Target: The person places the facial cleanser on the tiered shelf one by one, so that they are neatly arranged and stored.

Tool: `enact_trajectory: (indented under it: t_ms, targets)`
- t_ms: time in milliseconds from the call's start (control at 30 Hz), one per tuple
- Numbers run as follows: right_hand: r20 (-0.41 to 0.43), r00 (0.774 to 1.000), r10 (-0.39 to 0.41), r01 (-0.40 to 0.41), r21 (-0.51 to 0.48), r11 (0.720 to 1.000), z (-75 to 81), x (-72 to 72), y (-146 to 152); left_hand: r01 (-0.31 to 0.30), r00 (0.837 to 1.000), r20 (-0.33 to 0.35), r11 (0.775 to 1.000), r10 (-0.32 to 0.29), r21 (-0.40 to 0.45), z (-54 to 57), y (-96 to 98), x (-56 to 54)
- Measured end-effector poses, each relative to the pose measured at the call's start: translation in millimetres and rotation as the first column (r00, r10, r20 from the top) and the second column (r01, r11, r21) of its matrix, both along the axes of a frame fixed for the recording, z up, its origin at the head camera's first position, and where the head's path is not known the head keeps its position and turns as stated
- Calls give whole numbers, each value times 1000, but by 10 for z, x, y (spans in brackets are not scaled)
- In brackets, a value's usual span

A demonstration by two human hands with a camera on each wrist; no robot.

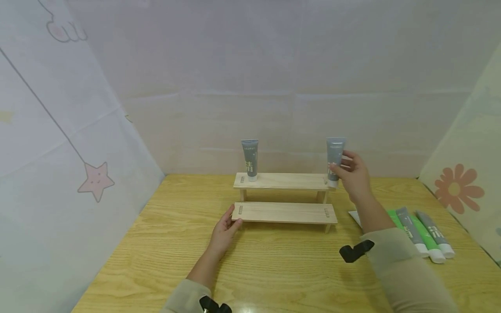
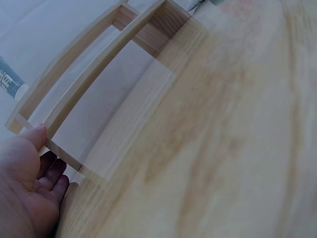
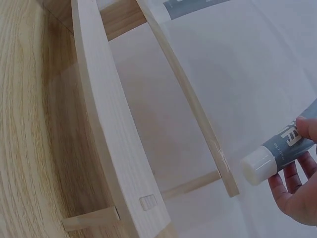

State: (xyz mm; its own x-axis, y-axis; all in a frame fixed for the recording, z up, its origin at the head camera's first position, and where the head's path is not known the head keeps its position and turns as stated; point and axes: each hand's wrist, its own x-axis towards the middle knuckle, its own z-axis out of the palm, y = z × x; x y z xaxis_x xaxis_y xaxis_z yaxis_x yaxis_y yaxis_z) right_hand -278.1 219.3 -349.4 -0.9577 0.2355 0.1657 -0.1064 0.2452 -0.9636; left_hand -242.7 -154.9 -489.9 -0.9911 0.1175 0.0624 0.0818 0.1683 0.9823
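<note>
A two-tier wooden stand has an upper shelf (image 1: pixel 283 181) behind a lower shelf (image 1: pixel 285 213). My left hand (image 1: pixel 224 234) holds the lower shelf's left end; in the left wrist view its thumb (image 2: pixel 35 137) rests at the corner, with the other fingers curled beside the leg. Between thumb and fingers, my right hand (image 1: pixel 355 178) grips a grey-blue squeeze tube (image 1: pixel 335 152), white cap down, at the upper shelf's right end. In the right wrist view a gap shows between its cap (image 3: pixel 258 165) and the shelf. Another grey tube (image 1: pixel 250 158) stands upright on the upper shelf's left end.
Several grey and green tubes (image 1: pixel 424 232) lie side by side on the wooden table (image 1: pixel 289 269), right of the stand and partly behind the right forearm. A pale printed sheet (image 1: pixel 250 87) hangs behind the table, with more sheeting on both sides.
</note>
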Motion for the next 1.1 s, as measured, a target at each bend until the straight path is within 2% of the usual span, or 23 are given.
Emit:
enact_trajectory:
  t_ms: [500, 1100]
  targets:
    - [12, 1000, -2, 3, -36, 999, -19, -127, -231, 7, 1000, -4, 1000, -7, 7, -20, -7, -26]
    - [22, 999, 49, -47, -70, 996, 0, -203, -508, 4, 1000, 11, 1000, -4, 6, -2, -1, -4]
